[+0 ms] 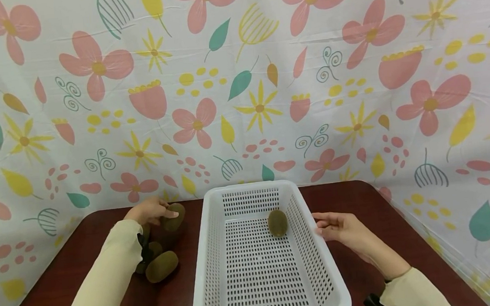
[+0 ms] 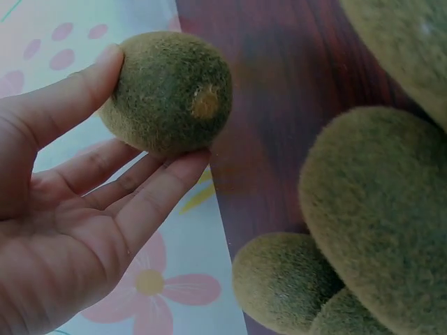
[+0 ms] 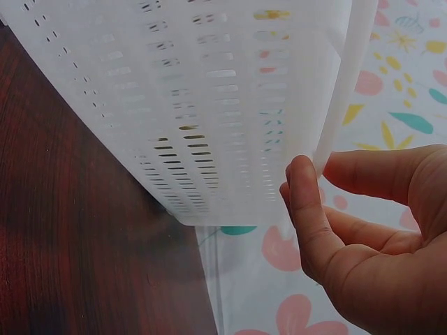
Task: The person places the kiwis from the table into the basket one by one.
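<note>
Pinching kiwi (image 2: 167,91) with left hand (image 1: 148,211), basket rim (image 1: 329,261) with right hand (image 1: 341,229); could drop the kiwi through fingertip-only contact (fuzzy skin notwithstanding).

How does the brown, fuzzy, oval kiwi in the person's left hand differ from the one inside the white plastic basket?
The held brown, fuzzy, oval kiwi is gripped by the bare left hand; the brown, fuzzy, oval basket kiwi lies untouched by either hand. The held kiwi is outside the white, perforated plastic basket, to its left; the basket kiwi is inside it, toward its right side. Both are brown, fuzzy and oval.
</note>
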Action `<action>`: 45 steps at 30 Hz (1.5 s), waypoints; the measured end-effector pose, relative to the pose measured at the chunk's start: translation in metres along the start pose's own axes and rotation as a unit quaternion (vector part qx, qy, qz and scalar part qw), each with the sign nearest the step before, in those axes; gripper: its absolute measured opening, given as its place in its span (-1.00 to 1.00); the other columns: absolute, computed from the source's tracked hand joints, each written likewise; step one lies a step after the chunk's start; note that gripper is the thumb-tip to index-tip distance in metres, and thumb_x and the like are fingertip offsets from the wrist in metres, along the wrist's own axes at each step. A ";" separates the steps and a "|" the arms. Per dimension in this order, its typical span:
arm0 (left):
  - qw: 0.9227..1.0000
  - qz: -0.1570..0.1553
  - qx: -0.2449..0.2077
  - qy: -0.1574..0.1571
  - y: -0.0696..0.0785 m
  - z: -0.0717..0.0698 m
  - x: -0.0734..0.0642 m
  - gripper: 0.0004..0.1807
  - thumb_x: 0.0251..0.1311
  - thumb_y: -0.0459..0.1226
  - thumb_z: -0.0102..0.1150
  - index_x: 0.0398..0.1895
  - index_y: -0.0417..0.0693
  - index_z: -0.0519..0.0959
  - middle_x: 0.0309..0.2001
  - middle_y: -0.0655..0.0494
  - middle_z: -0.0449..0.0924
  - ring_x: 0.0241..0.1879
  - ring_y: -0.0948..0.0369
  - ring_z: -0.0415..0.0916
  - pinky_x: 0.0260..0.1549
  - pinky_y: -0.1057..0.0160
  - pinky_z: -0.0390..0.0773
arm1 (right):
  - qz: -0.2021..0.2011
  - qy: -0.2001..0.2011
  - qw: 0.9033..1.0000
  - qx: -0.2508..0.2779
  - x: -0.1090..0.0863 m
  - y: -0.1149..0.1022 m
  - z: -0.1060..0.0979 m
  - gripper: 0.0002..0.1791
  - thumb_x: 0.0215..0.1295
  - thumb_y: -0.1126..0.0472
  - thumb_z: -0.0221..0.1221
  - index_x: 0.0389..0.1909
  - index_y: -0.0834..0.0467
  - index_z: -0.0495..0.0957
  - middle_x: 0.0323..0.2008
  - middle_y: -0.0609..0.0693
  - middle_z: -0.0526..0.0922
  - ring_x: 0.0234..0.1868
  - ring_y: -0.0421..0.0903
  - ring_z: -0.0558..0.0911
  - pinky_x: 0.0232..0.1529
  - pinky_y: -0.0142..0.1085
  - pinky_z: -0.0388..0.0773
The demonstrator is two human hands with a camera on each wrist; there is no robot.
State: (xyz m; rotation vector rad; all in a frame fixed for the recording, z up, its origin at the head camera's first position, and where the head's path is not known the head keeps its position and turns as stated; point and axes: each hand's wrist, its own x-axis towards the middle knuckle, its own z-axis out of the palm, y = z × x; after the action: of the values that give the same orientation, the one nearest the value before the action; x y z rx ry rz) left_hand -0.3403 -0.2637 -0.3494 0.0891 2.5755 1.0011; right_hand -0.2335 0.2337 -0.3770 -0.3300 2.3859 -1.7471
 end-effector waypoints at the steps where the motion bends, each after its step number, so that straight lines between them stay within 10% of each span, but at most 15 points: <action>1: 1.000 0.000 -0.006 0.000 0.000 -0.001 0.000 -0.23 0.26 -0.19 0.23 0.29 -0.60 0.16 0.30 -0.49 0.14 0.17 -0.28 0.34 0.01 -0.07 0.54 | 0.000 0.000 1.000 0.000 0.000 0.000 0.000 -0.36 0.30 0.20 0.23 0.32 0.40 0.29 -0.13 0.18 0.54 -0.15 -0.15 0.63 -0.10 -0.33 0.59; 29: 0.993 -0.009 -0.111 0.025 0.050 -0.006 0.005 -0.11 0.20 -0.09 0.29 0.36 -0.51 0.11 0.24 -0.37 0.27 0.06 -0.12 0.48 -0.09 0.12 0.63 | -0.006 -0.003 1.000 0.004 0.000 0.001 -0.001 -0.35 0.28 0.21 0.25 0.30 0.43 0.29 -0.14 0.18 0.56 -0.16 -0.17 0.64 -0.10 -0.35 0.59; 45: 0.985 0.018 -0.169 0.022 0.096 0.003 0.004 -0.27 0.17 -0.16 0.33 0.27 -0.46 0.31 -0.15 -0.10 0.56 -0.27 0.12 0.60 -0.03 0.08 0.60 | -0.001 -0.008 1.000 0.002 0.000 -0.002 -0.002 -0.34 0.30 0.20 0.24 0.32 0.43 0.27 -0.12 0.18 0.56 -0.16 -0.16 0.64 -0.09 -0.34 0.59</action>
State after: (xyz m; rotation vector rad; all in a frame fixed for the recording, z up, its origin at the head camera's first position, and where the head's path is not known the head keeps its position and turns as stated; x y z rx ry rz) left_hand -0.3501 -0.1890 -0.2892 0.0237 2.4099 1.4511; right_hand -0.2335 0.2349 -0.3746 -0.3427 2.3714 -1.7438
